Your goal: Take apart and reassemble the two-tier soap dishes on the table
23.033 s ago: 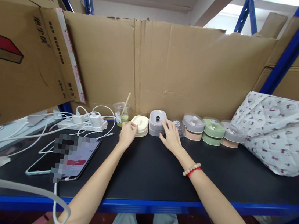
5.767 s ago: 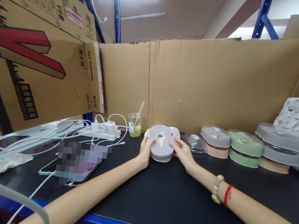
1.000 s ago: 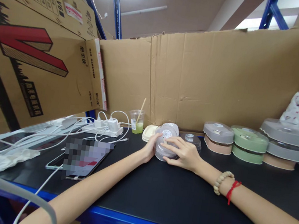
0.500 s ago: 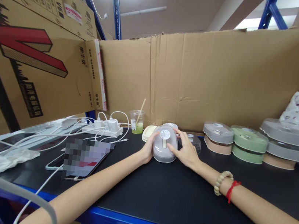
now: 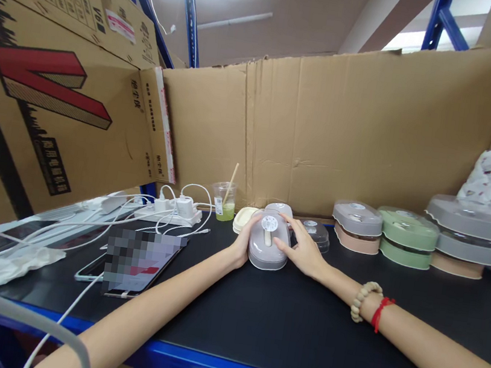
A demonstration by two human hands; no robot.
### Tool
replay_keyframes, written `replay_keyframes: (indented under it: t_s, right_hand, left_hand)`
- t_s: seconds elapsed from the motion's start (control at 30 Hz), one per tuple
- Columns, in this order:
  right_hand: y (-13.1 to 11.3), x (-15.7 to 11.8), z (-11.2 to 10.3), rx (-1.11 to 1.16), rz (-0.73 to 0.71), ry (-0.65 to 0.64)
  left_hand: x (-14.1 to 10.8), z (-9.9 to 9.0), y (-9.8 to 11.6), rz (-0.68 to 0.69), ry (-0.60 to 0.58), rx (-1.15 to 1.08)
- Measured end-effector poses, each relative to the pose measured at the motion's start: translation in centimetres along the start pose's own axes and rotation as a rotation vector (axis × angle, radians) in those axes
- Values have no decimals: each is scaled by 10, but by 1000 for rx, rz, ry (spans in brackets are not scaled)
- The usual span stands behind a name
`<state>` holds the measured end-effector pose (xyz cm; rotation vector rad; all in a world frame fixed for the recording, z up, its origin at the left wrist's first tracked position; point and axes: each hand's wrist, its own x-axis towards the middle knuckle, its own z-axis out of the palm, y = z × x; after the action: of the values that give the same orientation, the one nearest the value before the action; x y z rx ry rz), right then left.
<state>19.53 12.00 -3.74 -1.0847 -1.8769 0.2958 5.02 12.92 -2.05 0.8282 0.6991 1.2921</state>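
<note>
A grey oval plastic box with a clear lid stands in front of me, a round white sticker and a pale bar-like handle showing on its top. My left hand is wrapped round its left side. On the right side, my right hand grips it with the fingers at the far edge and the thumb near the handle. Directly behind it, another grey lidded box is partly hidden. A dark clear-lidded box lies just past my right hand, and a cream container is beyond the left.
Stacked oval boxes in grey and pink, green and grey line the right. At left are a tablet, a power strip with white cables, and a drink cup. Cardboard walls the back.
The grey box has shifted very slightly left and down between my hands. Both hands keep nearly the same hold.
</note>
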Motion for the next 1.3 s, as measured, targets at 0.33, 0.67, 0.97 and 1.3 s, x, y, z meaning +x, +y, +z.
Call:
replay_keyframes:
  t_s: [0.33,0.67,0.97,1.3]
  right_hand:
    - [-19,5,2,473,455,-168]
    - [-26,5,-2,556,477,-185]
    - [-15,5,-1,508,471,-196]
    - [-10,4,1,599,472,-97]
  left_hand:
    - [4,-4,-1,40,21,-91]
    - [4,-5,0,1,-58,-20]
    - [4,-4,2,-78,-87,18]
    - [-1,2,3,-34,-11,111]
